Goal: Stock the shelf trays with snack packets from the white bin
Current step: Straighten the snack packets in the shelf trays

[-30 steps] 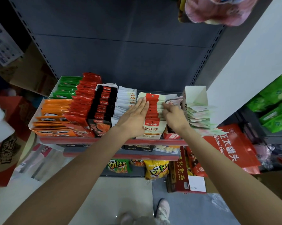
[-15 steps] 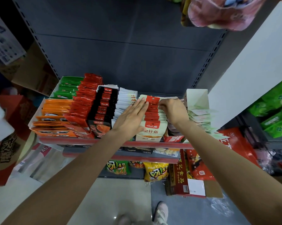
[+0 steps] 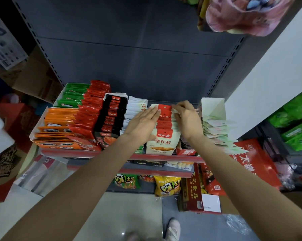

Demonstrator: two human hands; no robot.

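Spanning the frame, a grey shelf [image 3: 112, 154] with a red front edge carries rows of snack packets standing in open cardboard trays. From the left: an orange row [image 3: 59, 119] in a white tray, green packets [image 3: 72, 94] behind it, a red row [image 3: 91, 110], a black row [image 3: 112, 115], a white row [image 3: 134, 108], then the red-topped cream packets [image 3: 164, 136] and, at far right, pale green packets [image 3: 216, 129] in a tall white carton [image 3: 213, 105]. The left hand [image 3: 143, 124] lies flat, fingers straight, against the left side of the red-topped row. The right hand [image 3: 186, 119] has curled fingers [image 3: 177, 106] pinching the rearmost packet's top edge; that packet stands upright at the back of its row.
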